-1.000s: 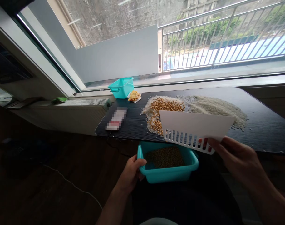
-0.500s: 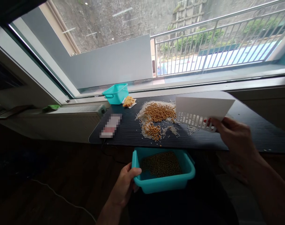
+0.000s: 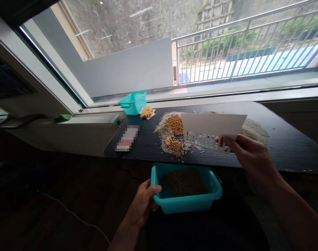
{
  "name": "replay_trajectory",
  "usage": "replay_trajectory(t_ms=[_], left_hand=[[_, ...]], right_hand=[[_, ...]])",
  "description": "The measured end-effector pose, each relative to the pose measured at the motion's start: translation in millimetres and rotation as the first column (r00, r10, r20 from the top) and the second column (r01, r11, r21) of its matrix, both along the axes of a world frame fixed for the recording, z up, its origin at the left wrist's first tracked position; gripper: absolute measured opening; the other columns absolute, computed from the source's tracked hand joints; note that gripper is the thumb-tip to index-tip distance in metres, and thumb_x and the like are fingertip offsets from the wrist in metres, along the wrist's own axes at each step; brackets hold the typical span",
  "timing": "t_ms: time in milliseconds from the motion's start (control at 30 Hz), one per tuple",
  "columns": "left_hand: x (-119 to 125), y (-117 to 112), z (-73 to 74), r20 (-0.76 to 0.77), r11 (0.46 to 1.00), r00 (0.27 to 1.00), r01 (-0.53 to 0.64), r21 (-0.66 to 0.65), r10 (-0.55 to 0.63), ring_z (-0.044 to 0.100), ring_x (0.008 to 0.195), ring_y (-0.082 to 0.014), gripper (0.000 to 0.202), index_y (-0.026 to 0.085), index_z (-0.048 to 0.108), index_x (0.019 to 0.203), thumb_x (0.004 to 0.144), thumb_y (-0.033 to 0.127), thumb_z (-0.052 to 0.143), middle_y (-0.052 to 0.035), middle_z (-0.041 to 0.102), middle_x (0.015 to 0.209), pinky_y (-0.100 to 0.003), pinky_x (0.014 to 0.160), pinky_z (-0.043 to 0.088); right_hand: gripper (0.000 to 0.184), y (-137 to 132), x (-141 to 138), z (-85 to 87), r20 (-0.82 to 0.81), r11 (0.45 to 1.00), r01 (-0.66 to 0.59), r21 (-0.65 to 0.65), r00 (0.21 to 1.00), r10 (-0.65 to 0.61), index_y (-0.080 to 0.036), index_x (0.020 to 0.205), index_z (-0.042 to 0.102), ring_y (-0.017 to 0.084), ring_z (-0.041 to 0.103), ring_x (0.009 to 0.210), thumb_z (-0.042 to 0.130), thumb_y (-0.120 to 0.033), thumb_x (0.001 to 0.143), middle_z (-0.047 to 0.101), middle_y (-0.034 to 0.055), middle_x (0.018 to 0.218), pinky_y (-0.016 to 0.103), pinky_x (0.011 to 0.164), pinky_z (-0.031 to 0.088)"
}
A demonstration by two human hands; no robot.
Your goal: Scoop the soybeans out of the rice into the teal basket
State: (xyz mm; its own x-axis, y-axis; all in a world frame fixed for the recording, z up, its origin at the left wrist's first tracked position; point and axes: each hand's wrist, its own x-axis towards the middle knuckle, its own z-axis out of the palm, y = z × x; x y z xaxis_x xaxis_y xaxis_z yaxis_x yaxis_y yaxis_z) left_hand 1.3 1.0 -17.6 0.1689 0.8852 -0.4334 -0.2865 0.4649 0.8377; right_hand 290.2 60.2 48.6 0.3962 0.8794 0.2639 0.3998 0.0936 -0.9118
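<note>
My left hand grips the left rim of a teal plastic basket held below the front edge of the black table; the basket holds a layer of soybeans. My right hand is closed on the right end of a white slotted scraper, which stands on the tabletop against a pile of yellow soybeans mixed with white rice. The scraper hides part of the pile behind it.
A second teal basket stands at the table's far left corner beside a small yellow packet. A blurred flat object lies on the table's left end. A radiator and window with a railing run behind.
The scraper swung away to the right over the rice, then came back left onto the soybean pile. The basket under the table edge stayed put in my left hand.
</note>
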Motion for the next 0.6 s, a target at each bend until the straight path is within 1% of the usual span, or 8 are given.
replay_trajectory(t_ms=[100, 233, 400, 500, 600], left_hand=[[0.1, 0.2, 0.3, -0.002, 1.0, 1.0, -0.007, 0.003, 0.007, 0.031, 0.034, -0.0037, 0.019, 0.017, 0.05, 0.068, 0.067, 0.027, 0.065, 0.0087, 0.039, 0.045, -0.017, 0.034, 0.023], [-0.4, 0.6, 1.0, 0.01, 1.0, 1.0, -0.008, 0.01, 0.008, 0.031, 0.035, -0.0039, 0.017, 0.017, 0.05, 0.068, 0.067, 0.026, 0.064, 0.0084, 0.039, 0.046, -0.017, 0.033, 0.024], [-1.8, 1.6, 2.9, 0.006, 1.0, 1.0, -0.026, 0.002, 0.026, 0.029, 0.034, -0.0038, 0.018, 0.017, 0.05, 0.067, 0.065, 0.027, 0.064, 0.0088, 0.038, 0.044, -0.017, 0.032, 0.022], [-3.0, 2.0, 2.6, 0.007, 1.0, 1.0, -0.025, 0.005, 0.025, 0.029, 0.034, -0.0039, 0.018, 0.017, 0.05, 0.067, 0.065, 0.026, 0.064, 0.0086, 0.039, 0.044, -0.017, 0.032, 0.022], [-4.1, 2.0, 2.0, 0.012, 0.999, 0.999, -0.033, -0.004, 0.033, 0.029, 0.033, -0.0038, 0.018, 0.017, 0.05, 0.067, 0.065, 0.026, 0.065, 0.0088, 0.039, 0.044, -0.017, 0.032, 0.022]], right_hand=[[0.024, 2.4, -7.9, -0.5, 0.029, 0.999, -0.051, -0.005, 0.998, 0.051, -0.024, 0.07, 0.069, 0.019, 0.062, 0.067, 0.062, -0.046, 0.069, 0.071, 0.001, 0.07, 0.032, 0.066, 0.049], [0.025, 9.6, -19.4, -6.1, 0.05, 0.992, -0.125, -0.035, 0.991, 0.126, -0.022, 0.07, 0.069, 0.018, 0.062, 0.065, 0.06, -0.046, 0.07, 0.07, 0.001, 0.068, 0.03, 0.064, 0.048], [0.027, 18.4, -32.8, -12.8, 0.031, 0.979, -0.202, -0.007, 0.979, 0.202, -0.021, 0.07, 0.069, 0.017, 0.062, 0.065, 0.06, -0.046, 0.071, 0.07, 0.0006, 0.068, 0.028, 0.061, 0.047], [0.028, 20.0, -37.2, -13.2, 0.02, 0.979, -0.204, 0.0, 0.979, 0.204, -0.022, 0.074, 0.071, 0.018, 0.063, 0.067, 0.061, -0.047, 0.07, 0.071, 0.0004, 0.07, 0.028, 0.061, 0.048], [0.028, 14.7, -34.5, -10.8, 0.031, 0.985, -0.172, -0.015, 0.985, 0.172, -0.023, 0.072, 0.071, 0.019, 0.063, 0.068, 0.061, -0.049, 0.07, 0.071, 0.0005, 0.069, 0.03, 0.064, 0.049]])
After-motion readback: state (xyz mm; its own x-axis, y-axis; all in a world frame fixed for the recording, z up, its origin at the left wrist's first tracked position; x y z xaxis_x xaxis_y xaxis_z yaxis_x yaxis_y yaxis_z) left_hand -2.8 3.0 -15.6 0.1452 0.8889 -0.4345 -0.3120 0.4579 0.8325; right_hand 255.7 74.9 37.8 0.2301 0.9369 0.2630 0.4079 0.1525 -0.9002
